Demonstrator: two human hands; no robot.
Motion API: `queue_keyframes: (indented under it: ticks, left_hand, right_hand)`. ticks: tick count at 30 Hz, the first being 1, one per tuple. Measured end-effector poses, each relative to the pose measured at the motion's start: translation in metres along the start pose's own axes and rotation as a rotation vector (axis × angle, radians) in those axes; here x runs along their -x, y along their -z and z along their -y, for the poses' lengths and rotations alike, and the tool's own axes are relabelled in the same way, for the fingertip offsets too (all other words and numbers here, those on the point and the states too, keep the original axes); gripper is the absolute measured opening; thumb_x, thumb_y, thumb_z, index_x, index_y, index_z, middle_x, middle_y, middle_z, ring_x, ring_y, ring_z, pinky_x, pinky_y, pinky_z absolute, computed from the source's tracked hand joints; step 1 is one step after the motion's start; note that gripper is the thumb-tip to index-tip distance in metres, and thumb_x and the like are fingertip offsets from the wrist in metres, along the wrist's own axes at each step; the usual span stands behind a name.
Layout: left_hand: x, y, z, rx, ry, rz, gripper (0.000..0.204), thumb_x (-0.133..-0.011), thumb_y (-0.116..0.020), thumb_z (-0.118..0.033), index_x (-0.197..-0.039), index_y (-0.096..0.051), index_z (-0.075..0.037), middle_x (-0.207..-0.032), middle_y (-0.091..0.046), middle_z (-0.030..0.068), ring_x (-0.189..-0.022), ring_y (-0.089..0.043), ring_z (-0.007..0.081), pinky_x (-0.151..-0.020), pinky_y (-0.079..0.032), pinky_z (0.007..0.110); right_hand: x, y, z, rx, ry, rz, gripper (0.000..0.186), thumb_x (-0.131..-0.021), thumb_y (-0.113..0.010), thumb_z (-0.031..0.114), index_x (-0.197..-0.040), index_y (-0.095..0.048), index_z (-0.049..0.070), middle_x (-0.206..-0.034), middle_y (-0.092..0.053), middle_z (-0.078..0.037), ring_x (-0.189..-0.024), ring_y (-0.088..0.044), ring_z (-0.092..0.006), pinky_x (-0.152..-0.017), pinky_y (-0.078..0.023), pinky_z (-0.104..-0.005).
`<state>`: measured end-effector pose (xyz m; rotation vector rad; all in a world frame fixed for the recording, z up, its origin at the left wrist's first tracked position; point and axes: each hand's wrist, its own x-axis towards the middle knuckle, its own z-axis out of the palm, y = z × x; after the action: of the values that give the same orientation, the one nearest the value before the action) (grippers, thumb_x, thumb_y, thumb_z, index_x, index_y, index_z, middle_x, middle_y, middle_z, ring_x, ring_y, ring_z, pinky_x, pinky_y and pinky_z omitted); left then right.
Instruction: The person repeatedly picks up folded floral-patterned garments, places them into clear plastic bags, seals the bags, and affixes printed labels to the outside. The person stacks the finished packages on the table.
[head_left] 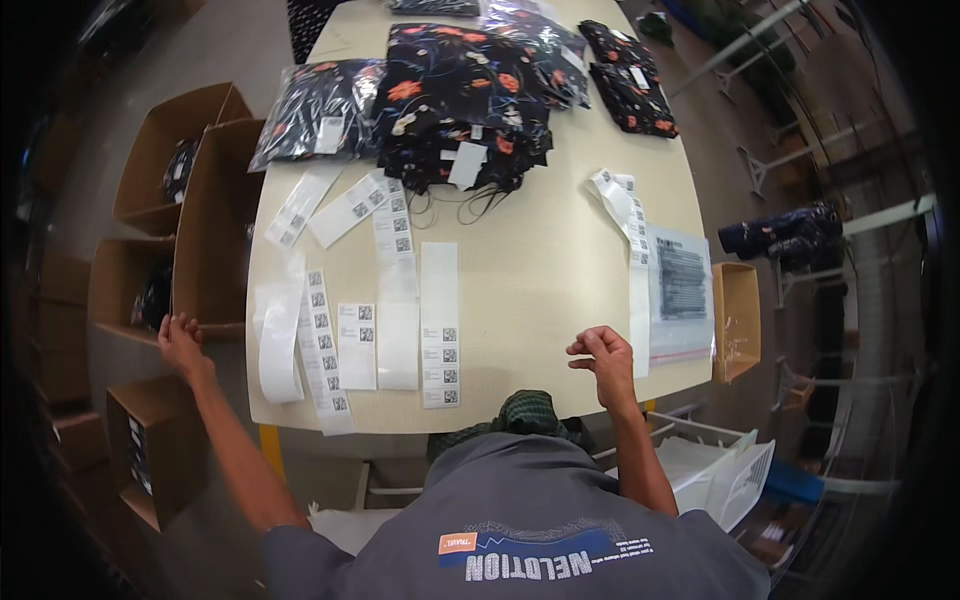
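Note:
My left hand [185, 340] is at the lower edge of an open cardboard box [210, 290], its fingers loosely curled and apart with nothing visible in them; a dark wrapped bundle [152, 290] lies just beyond. My right hand [598, 355] hovers over the table [520, 300], open, fingers bent, near a clear printed bag [680, 300] and a curled label strip [612, 200]. More white label strips [440, 300] lie across the left half. At the back are a pile of dark floral garments [460, 80], a bagged garment [300, 110] and folded pieces [628, 80].
More cardboard boxes [140, 440] stand left of the table. A small carton [737, 320] sits beside its right edge, with a white plastic basket [720, 480] lower down. Metal racks [890, 220] with a dark draped item [780, 235] are on the right.

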<state>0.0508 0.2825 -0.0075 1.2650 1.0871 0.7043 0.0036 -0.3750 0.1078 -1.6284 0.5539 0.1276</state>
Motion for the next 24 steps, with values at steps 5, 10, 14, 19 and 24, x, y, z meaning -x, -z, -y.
queue_keyframes:
  ticks: [5, 10, 14, 19, 24]
  left_hand:
    - [0.093, -0.142, -0.064, 0.000, -0.201, 0.353, 0.029, -0.098, -0.062, -0.020, -0.124, -0.061, -0.007, -0.100, -0.070, 0.0050, -0.079, -0.064, 0.0120, -0.068, -0.051, 0.025]
    - [0.174, -0.269, -0.092, -0.134, -0.290, 0.828, 0.031, -0.099, -0.061, -0.020, -0.124, -0.061, -0.001, -0.097, -0.071, 0.0095, -0.079, -0.067, 0.0118, -0.067, -0.051, 0.024]
    - [0.180, -0.351, -0.095, -0.399, -0.461, 0.755, 0.044, -0.095, -0.066, -0.032, -0.124, -0.061, 0.001, -0.104, -0.070, 0.0105, -0.086, -0.066, 0.0149, -0.069, -0.051, 0.027]
    - [0.176, -0.405, -0.095, -0.627, -0.380, 0.770, 0.057, -0.088, -0.072, -0.040, -0.122, -0.064, 0.005, -0.107, -0.071, 0.0141, -0.092, -0.067, 0.0201, -0.084, -0.052, 0.031]
    - [0.167, -0.430, -0.093, -0.678, -0.245, 0.863, 0.058, -0.088, -0.072, -0.040, -0.117, -0.065, 0.009, -0.105, -0.072, 0.0154, -0.092, -0.067, 0.0192, -0.084, -0.051, 0.029]
  right_hand:
    - [-0.009, -0.002, -0.012, 0.011, -0.023, 0.056, 0.016, -0.101, -0.058, 0.019, -0.095, -0.064, 0.005, -0.086, -0.068, -0.005, -0.082, -0.069, -0.0151, -0.068, -0.059, -0.0304]
    - [-0.039, -0.005, 0.011, 0.060, -0.011, 0.084, 0.018, -0.101, -0.059, 0.021, -0.097, -0.064, 0.004, -0.087, -0.068, -0.005, -0.082, -0.069, -0.0142, -0.068, -0.057, -0.0297]
    - [-0.104, -0.010, 0.062, 0.052, 0.106, 0.153, 0.023, -0.099, -0.061, 0.024, -0.103, -0.066, 0.002, -0.088, -0.069, -0.005, -0.082, -0.068, -0.0136, -0.068, -0.056, -0.0291]
    - [-0.221, -0.033, 0.120, -0.010, 0.207, 0.222, 0.032, -0.100, -0.060, 0.027, -0.119, -0.063, 0.002, -0.103, -0.067, -0.007, -0.087, -0.067, -0.0153, -0.073, -0.056, -0.0300]
    - [-0.347, -0.068, 0.141, 0.080, 0.275, 0.152, 0.034, -0.098, -0.062, 0.029, -0.118, -0.064, 0.002, -0.100, -0.068, -0.004, -0.083, -0.064, -0.0125, -0.070, -0.053, -0.0270]
